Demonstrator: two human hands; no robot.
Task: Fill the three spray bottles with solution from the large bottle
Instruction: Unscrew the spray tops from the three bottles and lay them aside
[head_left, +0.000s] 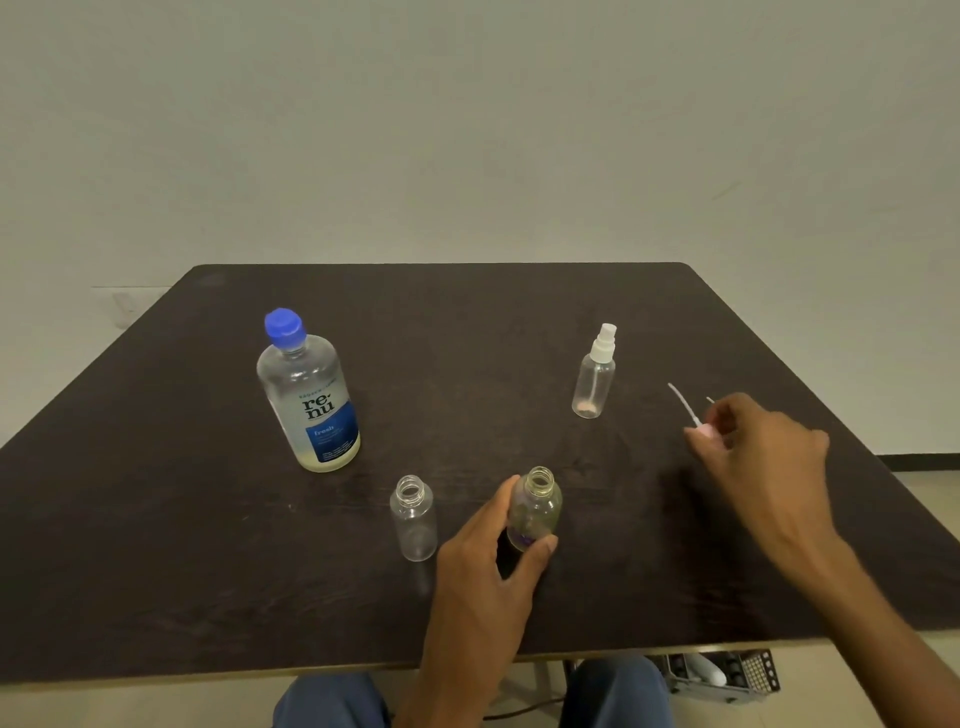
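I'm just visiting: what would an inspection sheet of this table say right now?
Surface: dark table, wood grain showing.
Job's things: large bottle, blue cap on; two small bottles open, one free, one held; third bottle has its sprayer on.
Clutter: nothing seen.
Grips: left hand around an open bottle; right hand holds a sprayer top.
Cables: one on the floor.
Surroundings: plain wall; metal rack underneath.
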